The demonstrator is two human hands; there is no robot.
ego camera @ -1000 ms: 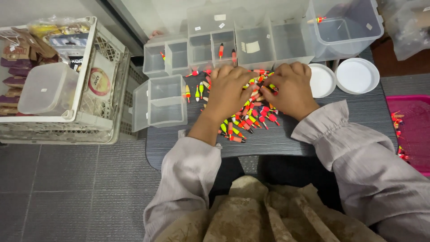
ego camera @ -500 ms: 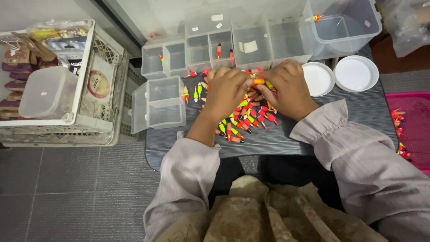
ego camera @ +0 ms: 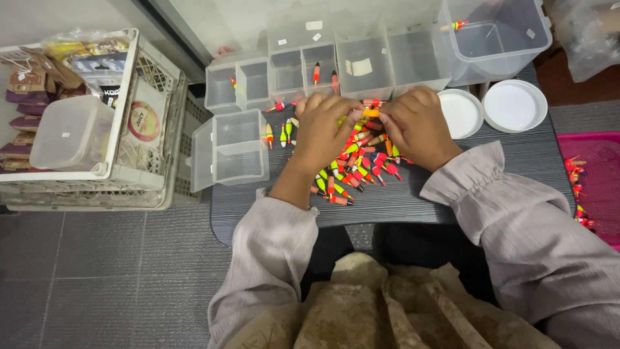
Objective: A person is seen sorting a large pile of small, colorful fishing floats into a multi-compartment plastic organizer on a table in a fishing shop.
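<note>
A pile of small fishing floats (ego camera: 356, 167), red, yellow, green and orange, lies on a dark ribbed table (ego camera: 504, 168). Both hands rest on the far end of the pile. My left hand (ego camera: 323, 132) and my right hand (ego camera: 416, 126) meet at an orange float (ego camera: 371, 112), pinched between their fingertips just above the pile. A few loose floats (ego camera: 284, 132) lie to the left of my left hand.
Clear plastic compartment boxes (ego camera: 303, 68) stand behind the pile, some with single floats inside. A small open clear box (ego camera: 232, 152) sits at the left, two white lids (ego camera: 491, 110) at the right. A white crate (ego camera: 97, 123) stands on the floor; a pink tray (ego camera: 594, 181) holds more floats.
My hands dug in the pile, then lifted an orange float out of it. Now both hands hold that float slightly apart, a little higher.
</note>
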